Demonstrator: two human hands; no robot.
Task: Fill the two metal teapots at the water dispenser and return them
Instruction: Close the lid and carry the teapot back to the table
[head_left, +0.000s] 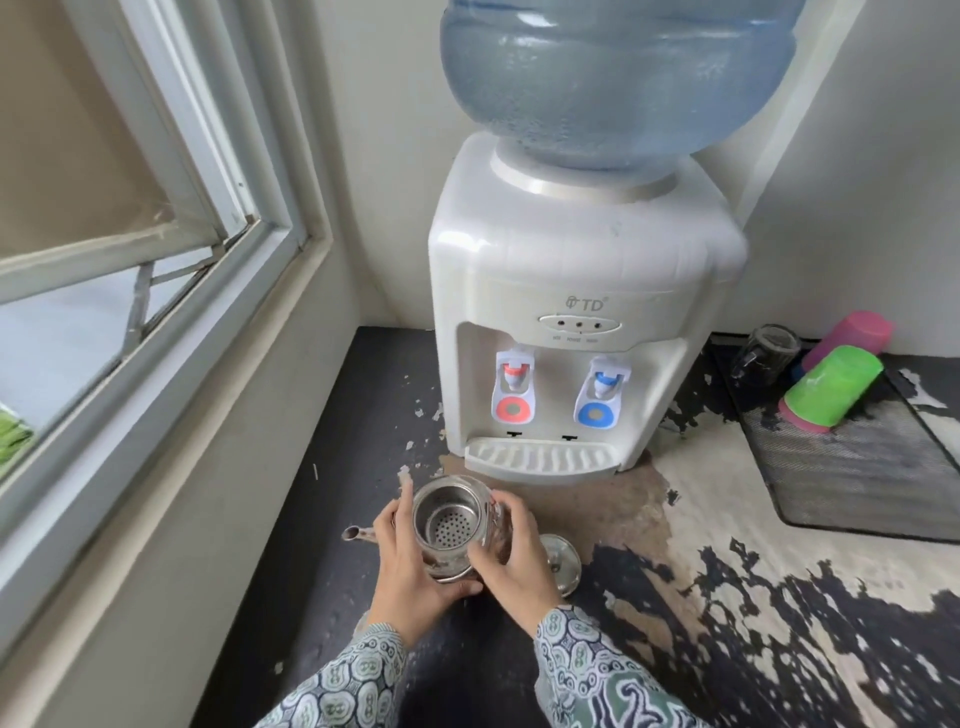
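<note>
Patterned green sleeves (343, 680) at lower centre, left hand (410, 564) and right hand (514, 556) curling fingers around open shiny metal teapot (452, 525), perforated strainer showing inside, spout pointing left, round metal lid (558, 564) lying just right.

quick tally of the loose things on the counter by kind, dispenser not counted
Open metal teapot with strainer basket, held by left hand and right hand: 1
Round metal lid: 1
Plastic cups lying on the black mesh mat, green and pink: 2
Clear glass jar: 1
Total: 5

Left hand (410, 566) and right hand (511, 558) apparently curled, gripping.
</note>
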